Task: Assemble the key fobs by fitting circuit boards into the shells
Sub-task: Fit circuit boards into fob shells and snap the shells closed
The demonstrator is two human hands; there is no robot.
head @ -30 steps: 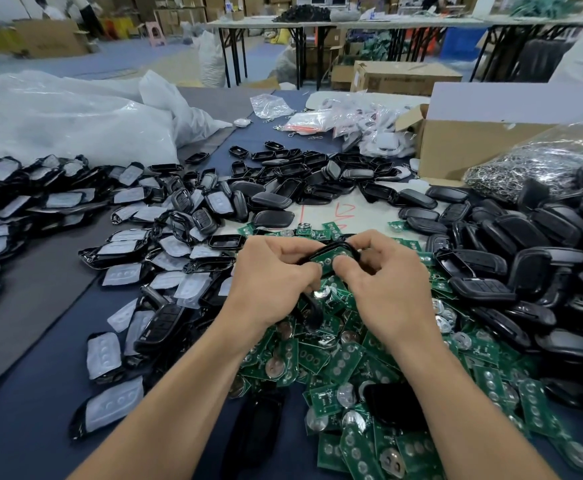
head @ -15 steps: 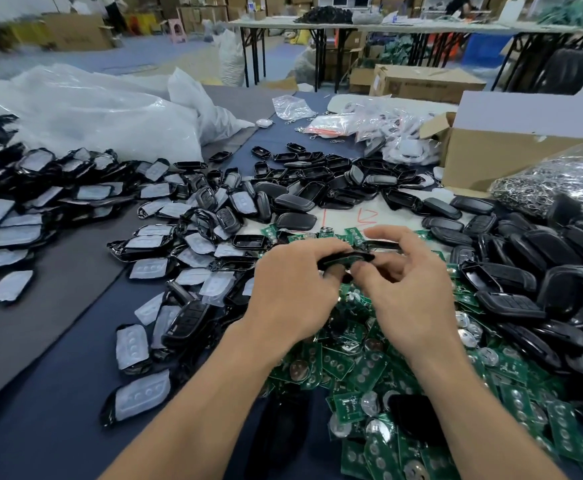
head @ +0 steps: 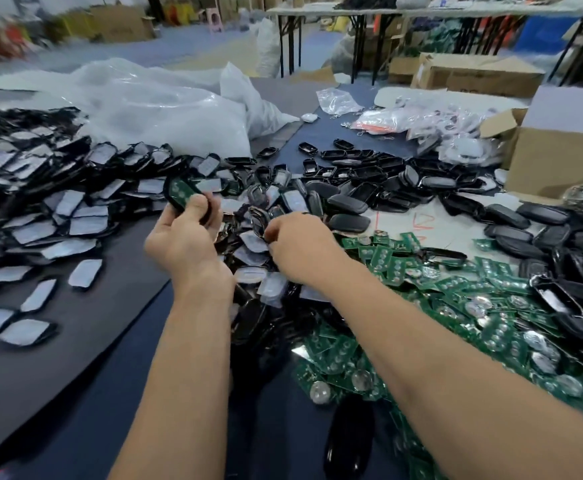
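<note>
My left hand (head: 184, 237) grips a black key fob shell (head: 179, 194) with a green circuit board seated in it, lifted over the left pile. My right hand (head: 300, 247) reaches down into the middle heap of shells with pale film (head: 259, 244); its fingertips curl at a piece there, and I cannot tell whether it holds one. A spread of loose green circuit boards (head: 439, 296) with coin cells lies under and right of my right forearm. Plain black shells (head: 349, 206) lie beyond the hands.
Film-covered shell halves (head: 40, 202) cover the left of the table. More black shells (head: 567, 258) are heaped at the right. A big clear plastic bag (head: 151, 112) lies at the back left, a cardboard box (head: 560, 157) at the back right, small bags (head: 404, 119) between.
Both hands left the circuit board pile and moved left. The left hand carried the fitted shell away up-left; the right hand let go of it and dropped into the film-covered shells.
</note>
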